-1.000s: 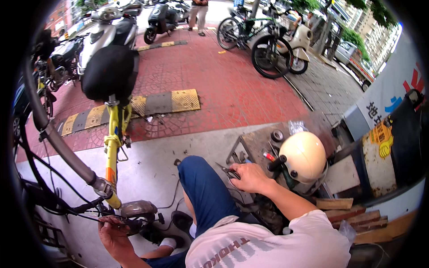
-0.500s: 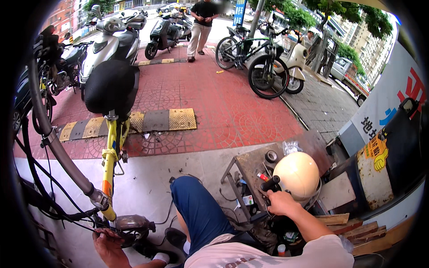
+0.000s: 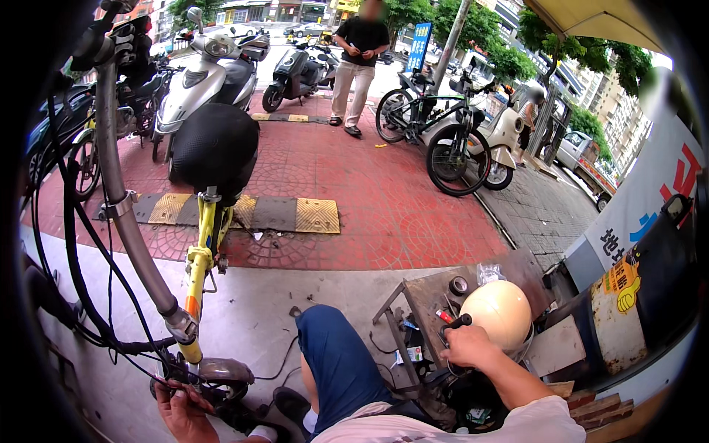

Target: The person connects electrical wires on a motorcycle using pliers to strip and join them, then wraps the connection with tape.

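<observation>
Your left hand (image 3: 185,415) is low at the yellow bike (image 3: 195,286), bottom left; fingers bent in among black cables (image 3: 148,346), can't tell if they're pinching any. Cables overlap, no clean count. Bike's lower end is dark and partly covered.

Your right hand (image 3: 471,347) is at the near side of 1 table (image 3: 422,291), fingers curled by 1 black handle (image 3: 461,320); palm side hidden, can't tell if they grip. Also there: 1 cream helmet (image 3: 496,316), 1 tape roll (image 3: 459,286), 1 red tube (image 3: 444,316).

Beyond: 2 black-and-yellow ramps (image 3: 277,213), 1 standing person (image 3: 362,43).
</observation>
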Demonstrator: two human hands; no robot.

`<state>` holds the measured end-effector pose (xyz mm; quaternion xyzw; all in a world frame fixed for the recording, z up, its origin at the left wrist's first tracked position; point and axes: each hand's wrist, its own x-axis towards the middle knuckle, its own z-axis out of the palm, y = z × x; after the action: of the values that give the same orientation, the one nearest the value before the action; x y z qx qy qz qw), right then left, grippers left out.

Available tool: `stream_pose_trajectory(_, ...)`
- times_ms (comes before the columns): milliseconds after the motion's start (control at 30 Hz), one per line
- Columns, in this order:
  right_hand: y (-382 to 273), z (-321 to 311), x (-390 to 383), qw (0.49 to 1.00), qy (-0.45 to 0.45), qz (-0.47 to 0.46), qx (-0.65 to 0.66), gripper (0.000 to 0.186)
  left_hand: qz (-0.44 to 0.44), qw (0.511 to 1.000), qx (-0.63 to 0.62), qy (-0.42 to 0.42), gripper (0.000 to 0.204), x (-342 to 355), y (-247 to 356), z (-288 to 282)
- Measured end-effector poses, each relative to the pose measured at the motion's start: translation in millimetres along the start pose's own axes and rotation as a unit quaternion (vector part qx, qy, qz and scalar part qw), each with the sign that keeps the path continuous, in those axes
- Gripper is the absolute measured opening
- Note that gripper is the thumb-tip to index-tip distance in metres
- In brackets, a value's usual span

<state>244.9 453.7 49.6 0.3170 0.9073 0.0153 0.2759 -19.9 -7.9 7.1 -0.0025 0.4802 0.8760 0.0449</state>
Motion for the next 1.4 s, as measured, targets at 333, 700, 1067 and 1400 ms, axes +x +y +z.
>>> stream_pose_trajectory(333,-312,-82,1,0.692,0.044,-0.535,0.483,0.015,-0.046,0.998,0.023,0.025,0.015,7,3,16)
stream_pose_trajectory(700,-408,-109,24,0.704,-0.048,-0.542,0.456,0.023,0.03,0.997,0.038,0.066,0.035,-8,-1,11)
stream_pose_trajectory(1067,-418,-112,32,0.629,-0.218,-0.523,0.533,0.017,0.001,0.997,0.056,0.047,0.023,-3,4,2)
stream_pose_trajectory(1400,-416,-112,38,0.62,-0.247,-0.497,0.555,0.02,-0.025,0.994,0.075,0.077,0.019,-5,1,7)
